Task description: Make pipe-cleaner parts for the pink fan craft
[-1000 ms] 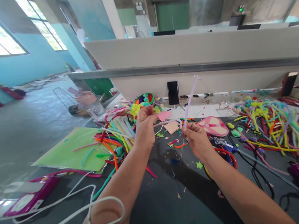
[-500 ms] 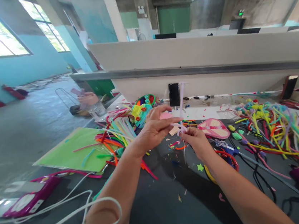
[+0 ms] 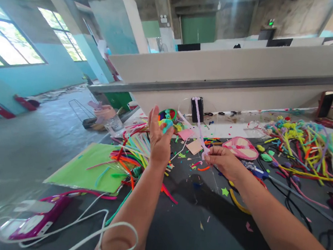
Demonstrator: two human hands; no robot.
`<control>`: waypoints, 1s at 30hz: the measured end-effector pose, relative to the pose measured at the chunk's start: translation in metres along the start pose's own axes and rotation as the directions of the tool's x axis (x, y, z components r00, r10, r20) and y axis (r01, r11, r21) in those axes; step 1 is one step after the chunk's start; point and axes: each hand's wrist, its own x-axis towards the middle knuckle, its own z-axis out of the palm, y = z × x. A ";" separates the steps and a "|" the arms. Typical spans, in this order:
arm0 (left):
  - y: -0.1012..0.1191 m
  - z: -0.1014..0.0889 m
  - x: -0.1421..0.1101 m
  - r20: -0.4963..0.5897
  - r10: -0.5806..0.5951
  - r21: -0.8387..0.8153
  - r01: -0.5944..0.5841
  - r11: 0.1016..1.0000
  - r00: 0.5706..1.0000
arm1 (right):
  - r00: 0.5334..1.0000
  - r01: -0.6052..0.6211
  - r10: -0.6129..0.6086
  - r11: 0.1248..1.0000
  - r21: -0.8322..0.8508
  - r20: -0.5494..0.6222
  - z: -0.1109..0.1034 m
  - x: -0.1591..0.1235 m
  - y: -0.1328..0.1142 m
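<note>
My right hand point(image 3: 224, 163) is pinched on the lower end of a lilac pipe cleaner point(image 3: 199, 124), where the strand is bunched. From there one long length rises, leaning left across the phone, and another lilac length slants off to the left. My left hand point(image 3: 159, 140) is raised to the left of it, fingers stretched apart, with nothing held that I can see. Behind that hand, partly covered, sits a yellow and blue fuzzy figure point(image 3: 166, 124). Pink paper point(image 3: 186, 134) and a peach paper square point(image 3: 194, 147) lie between the hands.
Bundled pipe cleaners point(image 3: 136, 149) lie left beside a green sheet point(image 3: 85, 166); another heap point(image 3: 308, 147) spreads at the right. A black phone point(image 3: 197, 110) leans on the partition. A pink oval piece point(image 3: 241, 147), a magenta device point(image 3: 40, 219) and a white cable point(image 3: 119, 224) are nearby.
My left hand came over to the bunched lilac pipe cleaner, then drew back left and opened. My right hand keeps its pinch, and the upright length now tilts left. The view has shifted slightly.
</note>
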 end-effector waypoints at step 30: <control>0.002 0.018 -0.004 0.382 -0.478 -0.648 0.598 0.472 0.791 | 0.993 -0.065 0.071 0.996 -0.064 0.096 0.006 -0.001 0.004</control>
